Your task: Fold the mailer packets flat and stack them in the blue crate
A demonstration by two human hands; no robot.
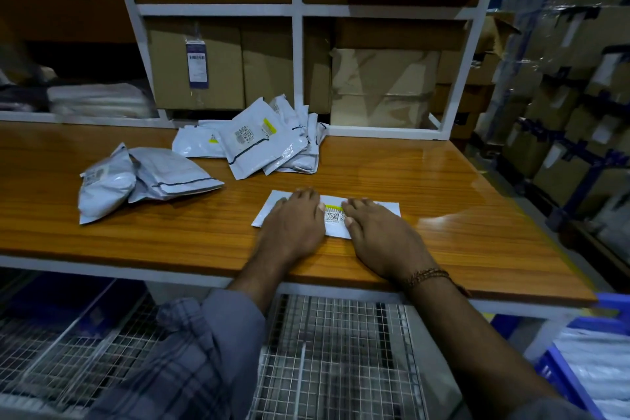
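- The left hand (pixel 294 219) is lying palm down with straight fingers on the left part of a white mailer packet (pixel 332 215), pressing it flat; it is grasping nothing.
- The right hand (pixel 376 232) is lying the same way on the packet's right part, fingers straight and spread, pressing rather than gripping; a thread bracelet (pixel 426 275) is sitting on its wrist.
- The packet is lying flat on the wooden table (pixel 443 187), near the front edge; its barcode label with a yellow strip is showing between the two hands.
- A loose pile of mailer packets (pixel 262 143) is resting farther back on the table, against the white shelf frame (pixel 297 44); two puffed packets (pixel 136 177) are lying to the left, well apart from the hands.
- The blue crate (pixel 572 385) is standing at the lower right, below table level; white packets are lying inside it.
- Cardboard boxes (pixel 385 85) are filling the shelves behind the table; a wire mesh panel (pixel 341 351) is showing beneath the table's front edge.
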